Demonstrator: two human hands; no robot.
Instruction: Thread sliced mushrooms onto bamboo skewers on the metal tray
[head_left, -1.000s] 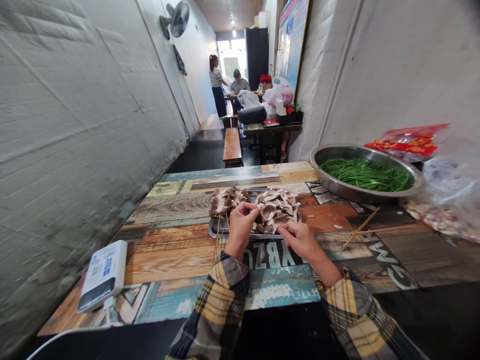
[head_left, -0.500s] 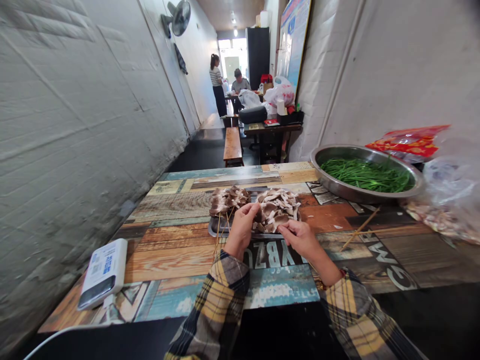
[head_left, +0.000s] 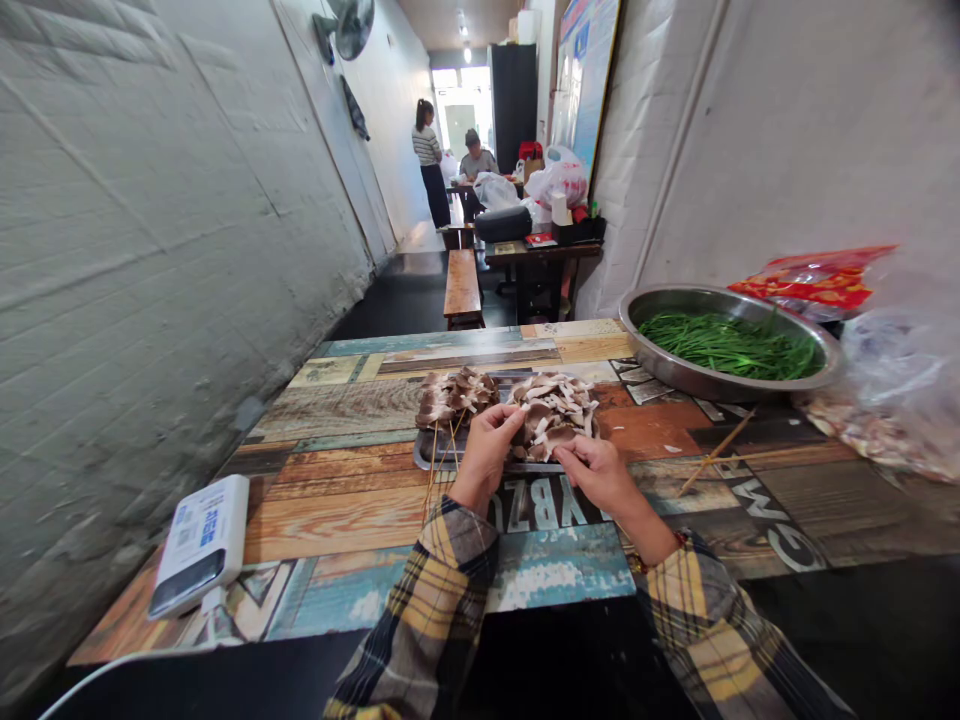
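Observation:
A metal tray point(head_left: 427, 455) on the patterned table holds skewered mushrooms point(head_left: 450, 395) on its left and a loose pile of mushroom pieces point(head_left: 559, 405) on its right. My left hand point(head_left: 484, 455) is closed, its fingers pinching a mushroom piece at the pile's near edge. My right hand point(head_left: 596, 470) is closed too, pinched over the pile's front; what it holds is too small to make out. Bamboo skewer ends point(head_left: 439, 465) stick out over the tray's near left edge, beside my left hand.
A steel bowl of green chives point(head_left: 731, 345) stands at the right, with plastic bags point(head_left: 892, 390) beside it. A loose skewer point(head_left: 709, 450) lies right of the tray. A white device point(head_left: 199, 540) sits near left. Two people are at a far table point(head_left: 540, 250).
Both hands stay at the front of the mushroom pile with only small finger shifts. The view has tilted down slightly.

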